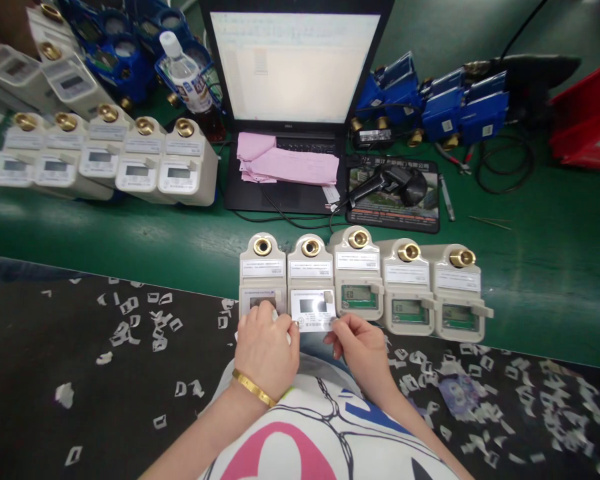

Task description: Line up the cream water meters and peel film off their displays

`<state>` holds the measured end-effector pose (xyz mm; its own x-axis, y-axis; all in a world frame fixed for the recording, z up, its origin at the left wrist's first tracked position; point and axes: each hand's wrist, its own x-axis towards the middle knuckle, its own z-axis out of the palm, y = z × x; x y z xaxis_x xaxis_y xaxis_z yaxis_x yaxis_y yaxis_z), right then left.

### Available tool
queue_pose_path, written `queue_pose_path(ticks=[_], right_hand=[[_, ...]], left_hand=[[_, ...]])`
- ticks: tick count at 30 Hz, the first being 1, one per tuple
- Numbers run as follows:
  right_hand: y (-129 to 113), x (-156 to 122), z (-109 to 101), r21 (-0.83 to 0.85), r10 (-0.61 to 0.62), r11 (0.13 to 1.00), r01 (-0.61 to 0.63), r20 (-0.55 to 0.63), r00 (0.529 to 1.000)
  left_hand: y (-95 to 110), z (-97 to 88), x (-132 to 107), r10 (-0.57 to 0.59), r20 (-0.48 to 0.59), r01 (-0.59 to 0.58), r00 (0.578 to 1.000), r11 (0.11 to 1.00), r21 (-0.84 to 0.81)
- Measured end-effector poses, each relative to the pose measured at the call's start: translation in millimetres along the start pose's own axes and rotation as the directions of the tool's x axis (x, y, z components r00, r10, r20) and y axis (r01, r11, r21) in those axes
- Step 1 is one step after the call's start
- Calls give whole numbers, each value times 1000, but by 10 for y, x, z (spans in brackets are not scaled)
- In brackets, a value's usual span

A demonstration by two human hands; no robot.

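Observation:
A row of several beige water meters with brass fittings stands at the table's front edge. On the second meter [310,270] from the left lies a label [313,311] with a dark display window. My left hand [267,343] is closed, thumb and fingertip pinching the label's lower left corner; something white shows partly beneath this hand. My right hand [357,340] pinches the lower right corner. The leftmost meter [263,270], partly behind my left hand, also bears a label. To the right, the third meter [359,273] and its neighbours show bare green display boards.
Behind the row stands a laptop [290,127] with pink papers [290,160] on it. A barcode scanner [387,183] rests on a mat [415,217]. More beige meters [183,167], a bottle [190,83] and blue meters [445,107] stand farther back. Paper scraps [160,323] litter the floor.

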<state>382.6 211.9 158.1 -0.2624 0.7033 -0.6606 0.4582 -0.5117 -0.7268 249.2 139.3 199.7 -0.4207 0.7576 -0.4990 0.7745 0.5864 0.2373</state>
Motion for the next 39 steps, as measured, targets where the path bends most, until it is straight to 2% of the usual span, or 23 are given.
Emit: queue_pose_path(ticks=[6, 21, 39], right_hand=[[-12, -8, 3, -3, 0, 1000, 0, 1, 1000], [-37, -16, 24, -2, 19, 1000, -19, -1, 1000], [-18, 6, 13, -89, -32, 995, 35, 28, 999]], left_hand=[[3, 5, 11, 18, -23, -17, 1000, 1000, 25], [41, -19, 33, 9, -3, -8, 1000, 998, 65], [112, -73, 92, 5, -33, 1, 999, 983, 181]])
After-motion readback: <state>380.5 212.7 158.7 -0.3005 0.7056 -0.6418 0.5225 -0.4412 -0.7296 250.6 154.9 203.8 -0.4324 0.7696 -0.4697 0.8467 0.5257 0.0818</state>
